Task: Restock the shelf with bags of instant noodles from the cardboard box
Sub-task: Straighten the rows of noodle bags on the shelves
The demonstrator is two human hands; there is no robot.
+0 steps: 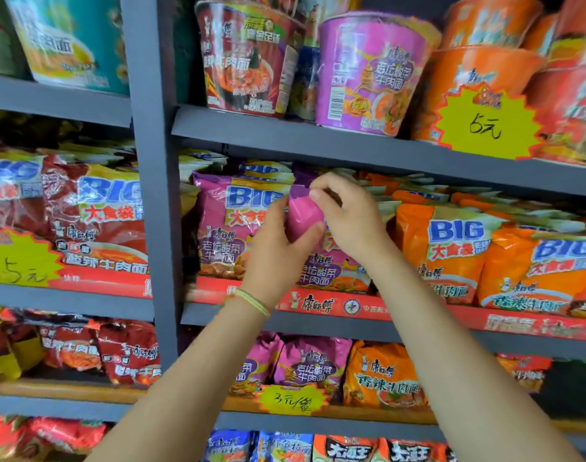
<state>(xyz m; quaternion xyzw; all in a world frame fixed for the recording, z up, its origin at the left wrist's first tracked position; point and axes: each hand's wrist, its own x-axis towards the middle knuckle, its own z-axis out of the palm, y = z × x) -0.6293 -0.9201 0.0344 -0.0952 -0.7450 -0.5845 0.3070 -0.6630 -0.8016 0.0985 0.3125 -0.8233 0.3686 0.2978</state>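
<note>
Both my hands are raised to the middle shelf [318,320] of a grey rack. Between them is a purple bag of instant noodles [303,215], seen edge-on. My left hand [281,241] grips its lower left side, thumb across the front. My right hand [348,215] pinches its top edge with curled fingers. The bag stands among other purple noodle bags [231,228] in that row. The cardboard box is out of view.
Orange noodle bags [448,251] fill the shelf to the right, red ones [95,225] the bay to the left past a grey upright post [155,195]. Cup noodles [368,71] stand on the shelf above. More bags lie on the lower shelves [318,365].
</note>
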